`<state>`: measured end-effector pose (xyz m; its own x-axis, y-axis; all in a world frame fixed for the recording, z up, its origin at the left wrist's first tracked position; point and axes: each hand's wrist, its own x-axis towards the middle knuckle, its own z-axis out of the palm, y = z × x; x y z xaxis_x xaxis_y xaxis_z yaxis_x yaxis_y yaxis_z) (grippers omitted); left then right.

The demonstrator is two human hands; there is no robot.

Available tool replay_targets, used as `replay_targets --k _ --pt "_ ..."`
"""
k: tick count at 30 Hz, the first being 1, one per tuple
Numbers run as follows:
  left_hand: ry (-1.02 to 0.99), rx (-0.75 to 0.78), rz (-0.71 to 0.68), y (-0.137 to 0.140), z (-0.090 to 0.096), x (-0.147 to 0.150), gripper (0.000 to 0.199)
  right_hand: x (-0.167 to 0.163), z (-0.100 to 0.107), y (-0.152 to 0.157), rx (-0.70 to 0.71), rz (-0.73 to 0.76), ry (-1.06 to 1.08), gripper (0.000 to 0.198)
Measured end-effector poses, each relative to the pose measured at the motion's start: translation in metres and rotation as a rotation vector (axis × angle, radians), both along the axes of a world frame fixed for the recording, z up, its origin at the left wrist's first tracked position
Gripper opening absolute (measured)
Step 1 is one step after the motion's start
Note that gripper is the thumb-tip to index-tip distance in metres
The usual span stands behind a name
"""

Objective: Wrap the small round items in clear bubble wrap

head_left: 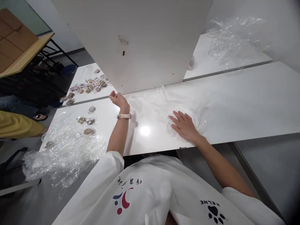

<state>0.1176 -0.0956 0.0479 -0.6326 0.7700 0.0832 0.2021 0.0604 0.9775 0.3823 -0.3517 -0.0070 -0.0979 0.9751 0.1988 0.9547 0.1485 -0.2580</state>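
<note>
My right hand (pixel 184 125) lies on a crumpled clear plastic sheet or bag (pixel 201 115) on the white table (pixel 246 103), fingers stretched out and slightly apart. Beside the lower left corner of an upright white panel (pixel 145 40) is my left hand (pixel 119 101), its fingers curled; whatever they may hold is hidden. A pale pink band circles that wrist. Several small wrapped packets (pixel 88 131) rest on the table left of my left arm, next to a heap of clear plastic wrapping (pixel 70 156) that hangs over the front edge.
Behind the panel, many wrapped packets (pixel 93 84) cover part of another white table. More clear plastic (pixel 225 47) lies at the back right. At far left, cardboard boxes (pixel 16 37) stand on a wooden table, and a person's yellow sleeve (pixel 18 125) reaches in.
</note>
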Motion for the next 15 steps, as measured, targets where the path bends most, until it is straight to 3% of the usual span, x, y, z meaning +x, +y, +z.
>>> replay_targets --k 3,7,11,15 --pt "0.354 -0.138 0.117 0.043 0.001 -0.047 0.038 -0.009 -0.021 -0.002 -0.035 0.012 -0.039 0.051" --pt "0.741 -0.440 0.185 0.074 -0.002 -0.118 0.056 -0.004 -0.022 -0.002 0.001 0.020 -0.043 0.049" --pt "0.639 -0.731 0.186 0.073 -0.009 -0.171 0.080 -0.003 -0.019 -0.002 0.044 0.020 -0.027 0.050" --pt "0.708 -0.650 0.063 0.079 -0.013 -0.188 0.082 -0.005 -0.023 -0.001 0.063 0.026 -0.037 0.052"
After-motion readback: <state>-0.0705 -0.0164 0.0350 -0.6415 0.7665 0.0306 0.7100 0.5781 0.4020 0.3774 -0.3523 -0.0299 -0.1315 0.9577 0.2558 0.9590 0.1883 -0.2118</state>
